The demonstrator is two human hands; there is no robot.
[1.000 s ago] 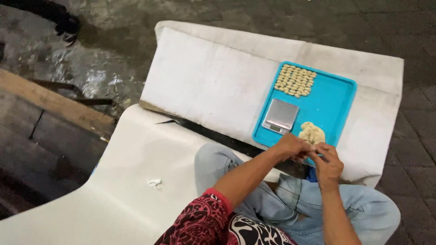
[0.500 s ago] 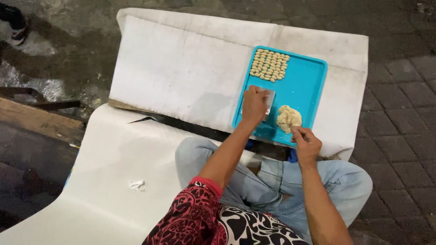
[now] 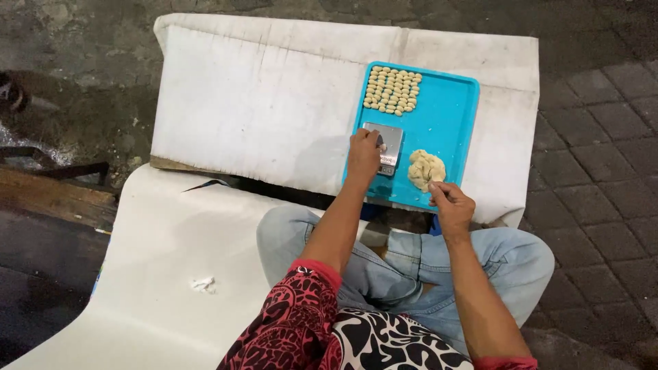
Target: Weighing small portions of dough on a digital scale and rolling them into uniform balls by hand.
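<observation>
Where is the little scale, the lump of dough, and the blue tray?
small scale (image 3: 389,140): head view, on its bare silver platform beside the left hand.
lump of dough (image 3: 425,168): head view, on the middle of the pale lump.
blue tray (image 3: 449,109): head view, on a bare part of its floor.

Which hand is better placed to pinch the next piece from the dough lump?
The right hand, I think. It sits at the tray's near edge, just beside the dough lump. The left hand rests on the small scale, farther from the lump.
</observation>
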